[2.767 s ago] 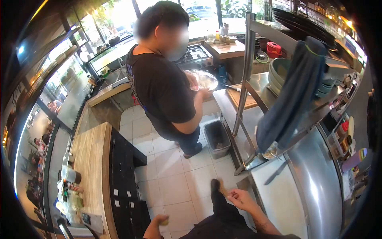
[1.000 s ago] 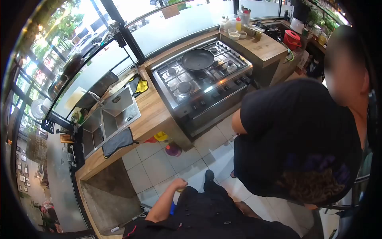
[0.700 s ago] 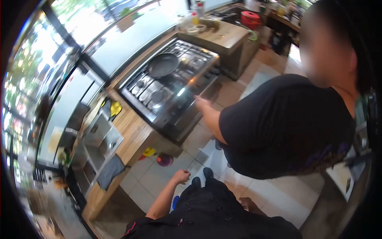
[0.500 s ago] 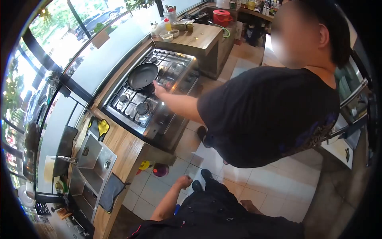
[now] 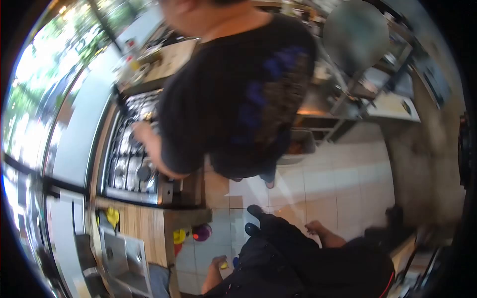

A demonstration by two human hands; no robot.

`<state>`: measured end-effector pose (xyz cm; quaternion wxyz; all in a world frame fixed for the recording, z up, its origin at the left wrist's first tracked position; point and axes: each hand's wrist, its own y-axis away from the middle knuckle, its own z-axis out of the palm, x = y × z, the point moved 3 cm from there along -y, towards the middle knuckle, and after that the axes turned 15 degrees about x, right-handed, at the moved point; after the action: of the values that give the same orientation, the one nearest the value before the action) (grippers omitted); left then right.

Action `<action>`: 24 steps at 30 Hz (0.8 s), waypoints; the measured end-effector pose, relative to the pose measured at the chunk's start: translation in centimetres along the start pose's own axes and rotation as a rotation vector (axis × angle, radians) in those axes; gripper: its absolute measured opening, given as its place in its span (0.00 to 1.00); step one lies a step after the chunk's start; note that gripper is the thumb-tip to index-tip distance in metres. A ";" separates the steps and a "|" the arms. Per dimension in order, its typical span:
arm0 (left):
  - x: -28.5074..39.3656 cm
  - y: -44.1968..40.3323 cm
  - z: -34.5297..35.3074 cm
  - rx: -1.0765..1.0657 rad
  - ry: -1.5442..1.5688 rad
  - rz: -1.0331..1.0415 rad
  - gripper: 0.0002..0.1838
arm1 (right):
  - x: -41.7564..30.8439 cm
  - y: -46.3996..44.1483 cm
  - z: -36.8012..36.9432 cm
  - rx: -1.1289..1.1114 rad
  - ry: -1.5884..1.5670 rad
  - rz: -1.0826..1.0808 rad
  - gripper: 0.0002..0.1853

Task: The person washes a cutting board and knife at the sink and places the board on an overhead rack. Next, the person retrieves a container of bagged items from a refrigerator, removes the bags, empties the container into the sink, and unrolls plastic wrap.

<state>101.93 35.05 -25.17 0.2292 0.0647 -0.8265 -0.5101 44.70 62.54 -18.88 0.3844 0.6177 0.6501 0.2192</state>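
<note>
My left hand (image 5: 217, 261) hangs low beside my dark clothing, near the counter end, with its fingers curled. A small yellow bit (image 5: 224, 265) shows at its fingertips, too blurred to name. On the other side hangs my right hand (image 5: 313, 228), fingers loosely bent and apart, with nothing visible in it. Ahead, a co-worker in a black T-shirt (image 5: 198, 104) stands at the gas stove (image 5: 134, 198). That person's hand (image 5: 141, 131) is over the burners. A dark upright shape (image 5: 119, 101) beyond that hand may be the frying pan on edge; blur hides its kind.
A wooden counter (image 5: 155, 223) with a metal sink (image 5: 117, 253) lies on my left, a grey cloth (image 5: 159, 280) at its edge. Purple (image 5: 202, 232) and yellow (image 5: 179, 235) items sit on the tiled floor by the counter. A bin (image 5: 300, 144) stands beyond the co-worker.
My view has swung right and blurred. The co-worker now appears farther left, bent over the stove. The frying pan no longer lies flat on the burners.
</note>
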 end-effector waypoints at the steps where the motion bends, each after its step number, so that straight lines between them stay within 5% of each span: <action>1: 1.3 1.8 -0.7 -0.037 -0.575 0.487 0.27 | 0.6 -2.0 0.9 -0.045 0.046 -0.010 0.17; 3: 1.4 3.6 -1.9 -0.061 -0.390 0.789 0.26 | -0.6 0.1 -0.1 0.017 -0.006 0.039 0.19; 4: 2.0 5.0 -1.7 -0.036 0.155 0.399 0.23 | -0.9 0.5 -0.6 0.010 0.039 0.042 0.20; 6: 10.1 8.9 -2.8 0.085 0.225 -0.113 0.19 | -1.2 0.8 -1.4 0.007 0.072 0.054 0.21; 7: 10.3 6.8 -2.3 0.079 0.210 -0.105 0.19 | -1.4 0.9 -1.9 0.002 0.102 0.045 0.21; 10: 14.1 2.6 -0.8 0.070 0.330 0.031 0.20 | -1.3 0.8 -3.6 0.038 0.061 0.002 0.20; 13: 25.9 3.9 -0.1 0.157 0.376 0.052 0.22 | -0.7 -0.6 -5.5 0.087 -0.041 0.007 0.19; 15: 33.0 3.7 1.2 0.309 0.178 0.511 0.23 | 0.1 -1.8 -6.8 0.092 -0.081 0.063 0.19; 18: 43.0 -1.0 5.5 0.107 0.227 0.417 0.21 | 1.9 -3.8 -9.5 0.119 -0.252 0.120 0.19; 21: 56.3 0.2 9.9 0.189 0.212 0.450 0.24 | 2.0 -7.2 -14.0 0.123 -0.267 0.033 0.19; 23: 64.0 -2.0 13.5 0.287 0.018 0.700 0.31 | 1.3 -12.7 -16.2 0.506 -0.503 -0.245 0.15; 24: 69.4 0.7 14.9 0.331 -0.067 0.824 0.32 | -0.1 -14.8 -18.9 0.433 -0.613 -0.164 0.16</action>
<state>33.91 23.86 -8.42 0.3732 -0.2509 -0.8607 -0.2389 20.72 63.96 -18.58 0.4379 0.6673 0.5836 -0.1495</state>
